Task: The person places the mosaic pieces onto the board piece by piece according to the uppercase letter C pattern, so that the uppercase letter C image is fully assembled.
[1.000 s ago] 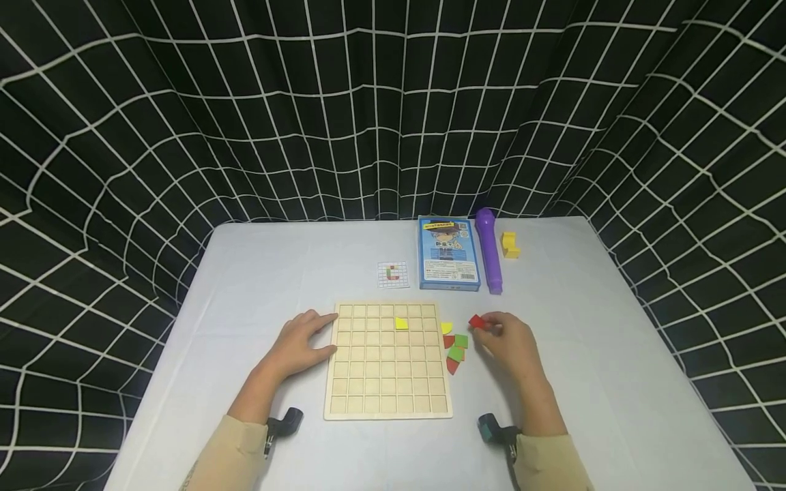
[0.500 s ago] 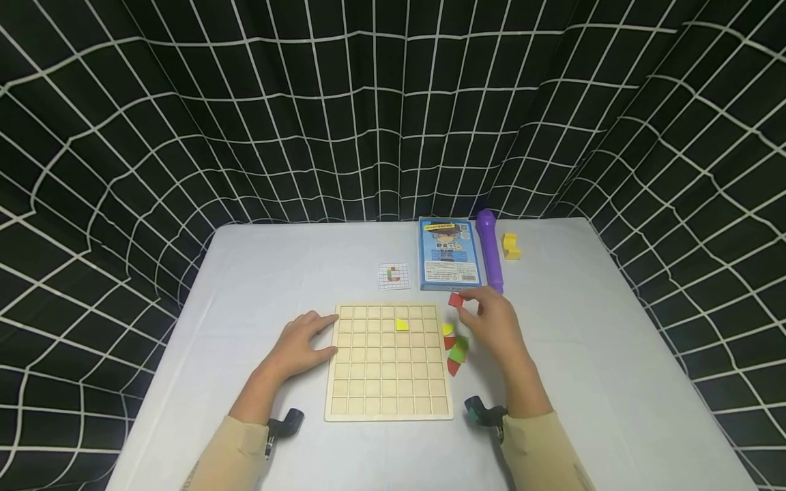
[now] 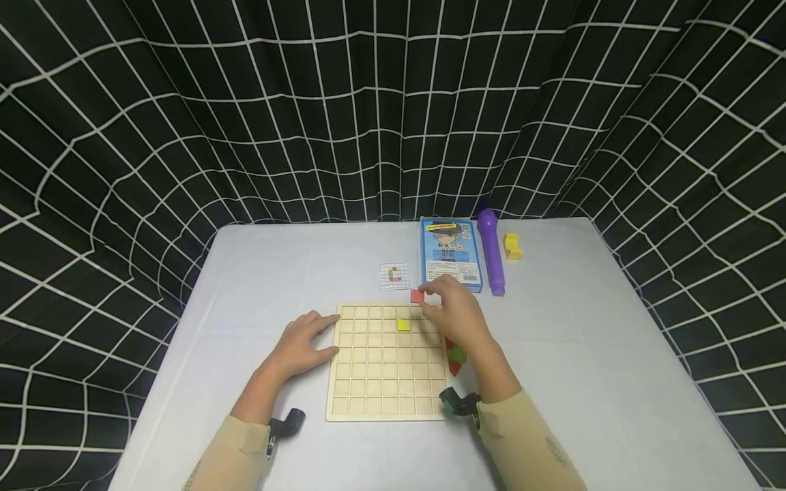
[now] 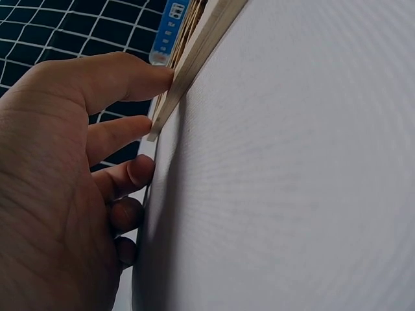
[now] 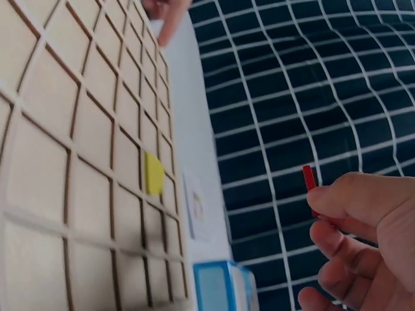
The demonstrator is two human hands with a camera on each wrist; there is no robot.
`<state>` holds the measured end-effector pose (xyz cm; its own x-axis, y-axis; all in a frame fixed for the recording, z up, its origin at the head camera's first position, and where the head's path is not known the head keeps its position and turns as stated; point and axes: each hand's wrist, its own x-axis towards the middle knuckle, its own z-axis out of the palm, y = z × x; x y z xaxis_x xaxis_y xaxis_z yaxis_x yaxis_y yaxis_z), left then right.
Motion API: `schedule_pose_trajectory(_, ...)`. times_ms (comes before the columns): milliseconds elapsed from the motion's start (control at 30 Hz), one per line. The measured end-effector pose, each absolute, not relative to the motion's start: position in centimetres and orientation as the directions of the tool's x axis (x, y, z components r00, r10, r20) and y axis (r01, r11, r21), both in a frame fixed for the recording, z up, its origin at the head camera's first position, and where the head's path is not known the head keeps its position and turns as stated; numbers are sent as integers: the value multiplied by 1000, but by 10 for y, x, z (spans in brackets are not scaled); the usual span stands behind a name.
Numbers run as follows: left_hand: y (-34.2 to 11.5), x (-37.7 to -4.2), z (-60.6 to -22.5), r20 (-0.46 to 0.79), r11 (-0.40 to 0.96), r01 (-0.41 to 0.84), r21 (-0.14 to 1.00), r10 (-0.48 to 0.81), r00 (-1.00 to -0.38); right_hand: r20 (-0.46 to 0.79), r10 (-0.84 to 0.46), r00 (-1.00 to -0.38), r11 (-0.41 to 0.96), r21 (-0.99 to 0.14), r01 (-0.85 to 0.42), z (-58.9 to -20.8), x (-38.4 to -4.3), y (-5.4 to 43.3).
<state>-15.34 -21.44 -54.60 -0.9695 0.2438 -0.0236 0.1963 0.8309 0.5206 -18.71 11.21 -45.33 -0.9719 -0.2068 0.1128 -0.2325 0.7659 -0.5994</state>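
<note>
My right hand (image 3: 459, 315) pinches a small red square tile (image 3: 417, 296) between thumb and fingertips, raised over the far edge of the wooden grid board (image 3: 381, 368). In the right wrist view this red tile (image 5: 308, 176) appears edge-on, apart from the board. A yellow tile (image 3: 403, 325) with a curved side lies in one cell of the second row from the far edge. Beside the board my left hand (image 3: 297, 349) touches its left edge with the tips of thumb and index finger, as the left wrist view also shows. Its remaining fingers are bent below the index finger.
Green (image 3: 457, 354) and red (image 3: 454, 369) tiles lie at the board's right side, partly hidden by my right hand. Beyond the board are a pattern card (image 3: 395, 276), a blue box (image 3: 451, 239), a purple microphone-shaped object (image 3: 492, 254) and a yellow stepped block (image 3: 512, 247).
My right hand has carried the red tile leftward, from right of the board to above its far edge, now covering some loose tiles. My left hand has stayed in place.
</note>
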Motion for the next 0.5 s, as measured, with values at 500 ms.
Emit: schedule_pose_trajectory(500,-216,-153,-544,-5,822,223,524,265,-964,15,-356,-934,785,-537,-308,-490,-196,74)
